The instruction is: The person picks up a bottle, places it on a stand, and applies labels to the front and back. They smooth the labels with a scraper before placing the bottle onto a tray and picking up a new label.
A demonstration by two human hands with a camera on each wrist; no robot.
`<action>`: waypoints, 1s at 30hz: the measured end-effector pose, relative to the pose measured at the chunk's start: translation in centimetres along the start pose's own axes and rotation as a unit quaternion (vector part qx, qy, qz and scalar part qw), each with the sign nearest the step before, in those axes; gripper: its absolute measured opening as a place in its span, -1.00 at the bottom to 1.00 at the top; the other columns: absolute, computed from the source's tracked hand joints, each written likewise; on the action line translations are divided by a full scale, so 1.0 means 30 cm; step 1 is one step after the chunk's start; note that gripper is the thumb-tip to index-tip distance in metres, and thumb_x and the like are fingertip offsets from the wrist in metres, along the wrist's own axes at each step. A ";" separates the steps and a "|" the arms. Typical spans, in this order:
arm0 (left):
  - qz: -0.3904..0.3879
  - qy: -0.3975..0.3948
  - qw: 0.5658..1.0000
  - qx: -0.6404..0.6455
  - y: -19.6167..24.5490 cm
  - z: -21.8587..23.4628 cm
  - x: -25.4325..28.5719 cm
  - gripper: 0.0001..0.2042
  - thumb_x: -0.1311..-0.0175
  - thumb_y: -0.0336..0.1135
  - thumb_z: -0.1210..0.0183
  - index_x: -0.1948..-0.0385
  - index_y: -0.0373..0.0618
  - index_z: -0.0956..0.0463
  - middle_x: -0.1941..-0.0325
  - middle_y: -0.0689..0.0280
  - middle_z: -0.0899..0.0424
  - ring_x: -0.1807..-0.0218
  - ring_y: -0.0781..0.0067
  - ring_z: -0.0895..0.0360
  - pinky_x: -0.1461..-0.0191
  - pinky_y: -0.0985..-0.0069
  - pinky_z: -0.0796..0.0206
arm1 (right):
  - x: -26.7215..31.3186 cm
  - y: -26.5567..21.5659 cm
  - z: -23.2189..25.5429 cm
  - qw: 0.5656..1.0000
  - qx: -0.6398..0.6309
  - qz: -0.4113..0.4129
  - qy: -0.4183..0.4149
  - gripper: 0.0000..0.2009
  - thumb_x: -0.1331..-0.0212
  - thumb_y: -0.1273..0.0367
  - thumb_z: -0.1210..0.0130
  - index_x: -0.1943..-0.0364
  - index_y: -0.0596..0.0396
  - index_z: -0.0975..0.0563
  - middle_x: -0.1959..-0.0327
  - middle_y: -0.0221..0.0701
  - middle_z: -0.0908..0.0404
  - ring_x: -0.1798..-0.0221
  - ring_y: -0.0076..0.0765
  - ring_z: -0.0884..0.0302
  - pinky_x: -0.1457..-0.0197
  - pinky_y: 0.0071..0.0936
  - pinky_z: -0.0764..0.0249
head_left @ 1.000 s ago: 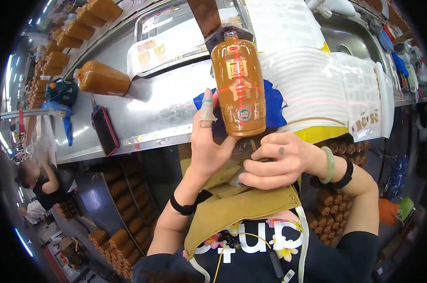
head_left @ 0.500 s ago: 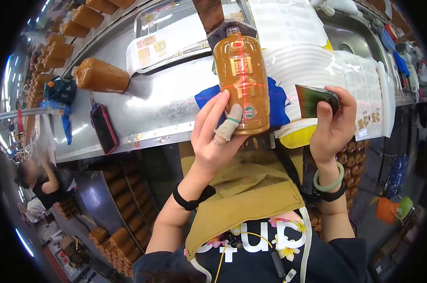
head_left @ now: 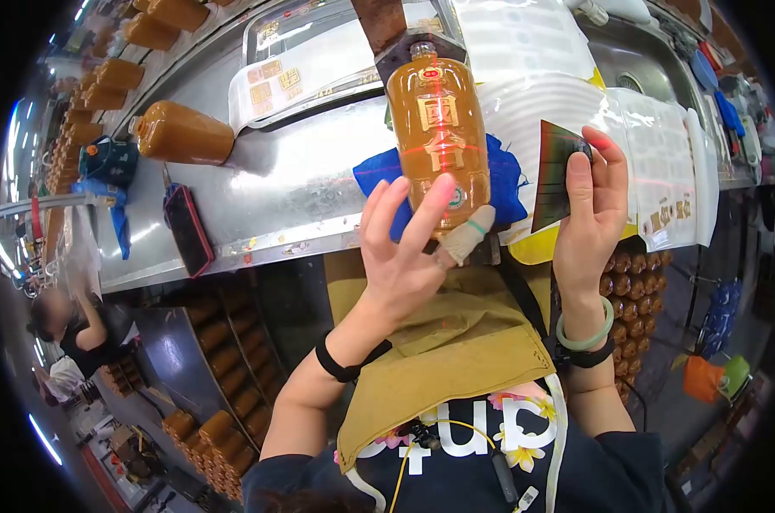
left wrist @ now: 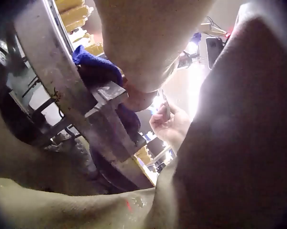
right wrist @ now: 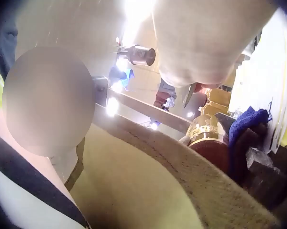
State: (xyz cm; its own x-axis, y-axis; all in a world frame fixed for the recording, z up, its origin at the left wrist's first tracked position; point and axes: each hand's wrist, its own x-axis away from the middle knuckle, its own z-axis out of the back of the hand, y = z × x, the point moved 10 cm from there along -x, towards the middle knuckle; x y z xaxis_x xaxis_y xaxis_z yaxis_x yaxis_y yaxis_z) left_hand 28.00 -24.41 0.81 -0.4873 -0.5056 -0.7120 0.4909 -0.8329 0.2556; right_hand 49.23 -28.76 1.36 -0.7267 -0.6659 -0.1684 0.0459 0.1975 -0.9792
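Note:
A glossy brown bottle (head_left: 443, 128) with raised gold characters lies face up on a blue cloth (head_left: 507, 184), its neck against a brown metal bracket (head_left: 381, 30). My left hand (head_left: 405, 265) is at the bottle's base, fingers spread and fairly straight, fingertips over its lower left side. One of those fingers wears a pale cloth cover (head_left: 469, 237), close by the base's right corner. To the right, my right hand (head_left: 594, 214) pinches a thin dark flat blade (head_left: 554, 175) between thumb and fingers, apart from the bottle. Red light lines cross the bottle's front.
White sheets (head_left: 550, 128) cover the bench right of the bottle, with a yellow edge (head_left: 537, 246) at the front. Left of it are another brown bottle (head_left: 186, 132), a phone (head_left: 188, 231) and a tray (head_left: 319, 56). A sink (head_left: 631, 60) sits at the back right.
My right hand has moved from in front of the apron out to the right, where the dark blade now shows. My left hand has slid from the bottle's left side to its base.

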 end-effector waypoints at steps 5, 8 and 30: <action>-0.047 -0.019 0.998 0.021 0.034 0.015 -0.029 -0.64 0.02 -0.43 -0.49 0.14 0.24 -0.84 -0.32 0.14 -0.65 -0.38 0.00 -0.43 -0.37 0.17 -0.39 | -0.002 0.004 0.018 1.000 0.004 -0.004 -0.008 -0.72 -0.55 0.42 -0.10 -0.24 0.17 -0.47 0.02 -0.45 -0.62 0.01 -0.66 -0.51 -0.10 -0.66 -0.43; 0.016 0.026 1.000 0.003 -0.016 0.049 0.019 -0.74 -0.04 -0.34 -0.47 0.18 0.08 -0.81 -0.24 0.12 -0.73 -0.29 0.02 -0.55 -0.34 0.15 -0.41 | -0.005 0.011 0.030 1.000 0.010 -0.008 -0.020 -0.72 -0.53 0.47 -0.10 -0.23 0.17 -0.48 0.02 -0.43 -0.63 0.00 -0.63 -0.53 -0.12 -0.63 -0.45; 0.126 -0.039 0.976 0.171 -0.117 -0.011 -0.064 -0.05 0.14 -0.39 -0.60 -0.44 -0.34 -0.34 -0.49 -0.09 -0.40 -0.38 -0.13 -0.46 -0.41 0.14 -0.35 | -0.042 -0.178 -0.203 0.819 0.323 0.431 -0.199 -0.75 -0.07 0.56 -0.19 0.17 0.00 -0.74 0.23 -0.41 -0.77 0.16 -0.22 -0.67 0.04 -0.32 -0.51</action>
State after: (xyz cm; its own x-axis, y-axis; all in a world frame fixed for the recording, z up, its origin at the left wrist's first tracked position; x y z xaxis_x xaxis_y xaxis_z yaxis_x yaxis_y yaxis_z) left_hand 27.47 -20.45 1.07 -0.4415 -0.7086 -0.5504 0.3391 -0.6997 0.6288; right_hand 45.73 -24.58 7.49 0.0411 -0.6871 -0.7254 0.8703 0.3812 -0.3118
